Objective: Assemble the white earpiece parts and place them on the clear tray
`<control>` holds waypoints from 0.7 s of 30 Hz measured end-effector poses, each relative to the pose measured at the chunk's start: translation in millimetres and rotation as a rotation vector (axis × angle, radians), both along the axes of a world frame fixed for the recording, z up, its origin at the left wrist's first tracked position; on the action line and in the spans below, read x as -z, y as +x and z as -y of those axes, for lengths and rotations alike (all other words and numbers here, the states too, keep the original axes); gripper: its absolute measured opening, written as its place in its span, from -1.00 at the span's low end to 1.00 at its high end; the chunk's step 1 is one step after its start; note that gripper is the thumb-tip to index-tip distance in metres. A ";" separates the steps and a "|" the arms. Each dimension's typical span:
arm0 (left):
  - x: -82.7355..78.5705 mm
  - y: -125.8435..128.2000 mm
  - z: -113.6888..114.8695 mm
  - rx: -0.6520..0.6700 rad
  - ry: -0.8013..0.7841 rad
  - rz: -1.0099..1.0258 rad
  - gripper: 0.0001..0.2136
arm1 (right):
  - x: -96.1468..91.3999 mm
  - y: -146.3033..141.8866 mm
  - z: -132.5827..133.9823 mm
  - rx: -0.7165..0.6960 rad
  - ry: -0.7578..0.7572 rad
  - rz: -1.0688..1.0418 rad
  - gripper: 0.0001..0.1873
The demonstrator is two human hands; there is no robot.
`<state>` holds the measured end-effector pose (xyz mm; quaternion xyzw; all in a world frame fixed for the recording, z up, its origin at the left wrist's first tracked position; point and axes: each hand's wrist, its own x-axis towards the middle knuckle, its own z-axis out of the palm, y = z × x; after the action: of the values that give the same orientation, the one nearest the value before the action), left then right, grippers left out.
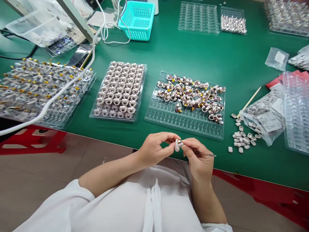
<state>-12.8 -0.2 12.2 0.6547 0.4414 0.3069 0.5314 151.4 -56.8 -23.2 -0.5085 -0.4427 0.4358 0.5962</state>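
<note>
Near the table's front edge, my left hand (156, 146) pinches a small pale curved part (177, 145) between thumb and fingers. It looks like a clip-on earphone shell, with a bit of yellow and metal at its top. My right hand (199, 154) meets it from the other side, thumb and forefinger closed at the part's right end. A thin metal tool (210, 155), perhaps tweezers, lies in the right hand and sticks out to the right; its other end is hidden. Just beyond the hands, a clear tray (164, 117) bears a heap of similar parts with yellow strips.
Left of that tray stands another tray (90, 115) with rows of pale shells. Stacked trays of parts (36, 87) and a white cable (60, 93) are at far left. Loose pale caps (243, 140) and a bag of caps (267, 112) lie right. A turquoise basket (141, 34) stands behind.
</note>
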 end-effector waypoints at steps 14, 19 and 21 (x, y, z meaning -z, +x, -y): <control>0.8 -0.7 1.0 0.007 0.077 -0.056 -0.84 | 1.8 -3.8 -0.8 0.009 -0.026 -0.092 -0.84; 4.2 -1.3 1.5 0.003 0.149 -0.036 -0.84 | 1.0 -3.6 -1.6 -0.002 -0.024 -0.115 -0.79; 6.0 -2.1 1.6 0.001 0.199 -0.019 -0.84 | 1.1 -3.3 -1.5 -0.002 -0.038 -0.114 -0.79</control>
<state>-14.9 -1.7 6.2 0.7073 0.4133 0.3430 0.4596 148.1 -55.4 -24.4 -0.4937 -0.4001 0.4733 0.6101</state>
